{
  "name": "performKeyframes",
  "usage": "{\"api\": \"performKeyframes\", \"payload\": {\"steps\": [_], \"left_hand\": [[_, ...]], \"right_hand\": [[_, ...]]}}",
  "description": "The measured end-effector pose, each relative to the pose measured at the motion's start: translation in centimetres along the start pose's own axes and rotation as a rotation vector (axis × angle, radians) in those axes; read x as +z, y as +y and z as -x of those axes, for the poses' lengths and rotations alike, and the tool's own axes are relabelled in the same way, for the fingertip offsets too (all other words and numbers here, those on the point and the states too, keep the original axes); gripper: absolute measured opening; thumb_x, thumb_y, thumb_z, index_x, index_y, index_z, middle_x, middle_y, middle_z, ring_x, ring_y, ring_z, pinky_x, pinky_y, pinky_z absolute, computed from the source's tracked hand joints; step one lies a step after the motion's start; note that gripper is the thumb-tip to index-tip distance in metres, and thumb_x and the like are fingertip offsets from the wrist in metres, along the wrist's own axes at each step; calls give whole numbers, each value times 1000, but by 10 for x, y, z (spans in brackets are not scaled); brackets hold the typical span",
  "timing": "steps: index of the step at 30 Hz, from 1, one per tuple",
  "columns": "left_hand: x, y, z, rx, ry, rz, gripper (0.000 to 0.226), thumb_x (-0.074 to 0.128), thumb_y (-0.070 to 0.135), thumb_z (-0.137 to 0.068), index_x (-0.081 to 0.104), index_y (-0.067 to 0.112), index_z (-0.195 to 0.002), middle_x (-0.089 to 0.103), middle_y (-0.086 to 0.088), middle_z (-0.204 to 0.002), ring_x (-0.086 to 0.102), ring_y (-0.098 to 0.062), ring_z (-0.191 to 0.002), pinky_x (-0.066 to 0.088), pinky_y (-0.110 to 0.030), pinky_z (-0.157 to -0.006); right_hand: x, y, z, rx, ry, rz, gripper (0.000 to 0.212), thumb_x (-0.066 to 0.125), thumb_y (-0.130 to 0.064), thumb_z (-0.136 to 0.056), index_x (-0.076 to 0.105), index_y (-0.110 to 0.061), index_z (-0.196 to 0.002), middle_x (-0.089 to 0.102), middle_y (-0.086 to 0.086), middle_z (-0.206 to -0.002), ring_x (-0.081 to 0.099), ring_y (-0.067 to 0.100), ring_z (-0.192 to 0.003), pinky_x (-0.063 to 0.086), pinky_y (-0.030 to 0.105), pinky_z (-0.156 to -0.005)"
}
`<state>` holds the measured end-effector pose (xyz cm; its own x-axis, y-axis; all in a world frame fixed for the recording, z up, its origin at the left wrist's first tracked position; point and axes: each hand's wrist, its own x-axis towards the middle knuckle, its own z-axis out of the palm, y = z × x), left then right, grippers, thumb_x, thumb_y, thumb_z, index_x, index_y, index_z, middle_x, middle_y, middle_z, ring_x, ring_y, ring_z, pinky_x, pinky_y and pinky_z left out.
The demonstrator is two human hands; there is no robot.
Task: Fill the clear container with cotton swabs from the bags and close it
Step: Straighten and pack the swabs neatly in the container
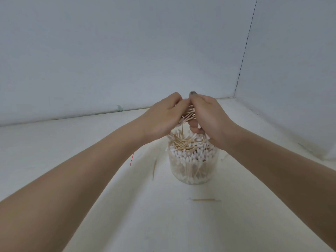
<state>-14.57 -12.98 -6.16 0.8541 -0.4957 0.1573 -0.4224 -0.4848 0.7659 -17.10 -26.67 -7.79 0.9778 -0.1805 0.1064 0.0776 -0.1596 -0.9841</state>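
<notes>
Two forearms reach toward twelve o'clock, left hand (163,117) and right hand (209,119) together grasping a swab bundle (190,113) above the nearly full container (192,160); filling step, next lower and release them.

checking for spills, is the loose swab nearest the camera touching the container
Apart. The head view shows the swab lying flat on the white surface, with a plain strip of bare surface between it and the container.

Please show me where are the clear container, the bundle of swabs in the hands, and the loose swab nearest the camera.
clear container (192,171): head view, front wall.
bundle of swabs (189,113): head view, wooden sticks.
loose swab (204,199): head view, middle of stick.
</notes>
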Motion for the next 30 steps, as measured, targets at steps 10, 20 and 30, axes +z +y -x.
{"api": "performKeyframes", "payload": {"steps": [10,20,30], "left_hand": [[11,6,-2,-150,3,148,13,39,26,-102,46,19,-93,57,4,-66,42,-9,-51,37,-25,-52],[13,-3,-6,-89,107,233,24,47,29,-103,47,18,-82,52,6,-64,44,-5,-46,36,-22,-47],[11,-9,-10,-133,220,467,16,51,20,-102,52,18,-87,50,8,-61,44,-14,-62,42,-23,-54]], "right_hand": [[8,-1,-6,-10,194,1,41,32,-44,-105,53,-12,-92,53,6,-74,46,17,-55,41,28,-52],[6,-8,-4,92,131,-131,44,30,-54,-103,51,-16,-95,47,4,-68,43,13,-44,35,27,-48],[-1,-2,-1,288,137,-441,48,37,-50,-104,52,-5,-102,63,12,-77,25,11,-42,22,23,-41]]}}
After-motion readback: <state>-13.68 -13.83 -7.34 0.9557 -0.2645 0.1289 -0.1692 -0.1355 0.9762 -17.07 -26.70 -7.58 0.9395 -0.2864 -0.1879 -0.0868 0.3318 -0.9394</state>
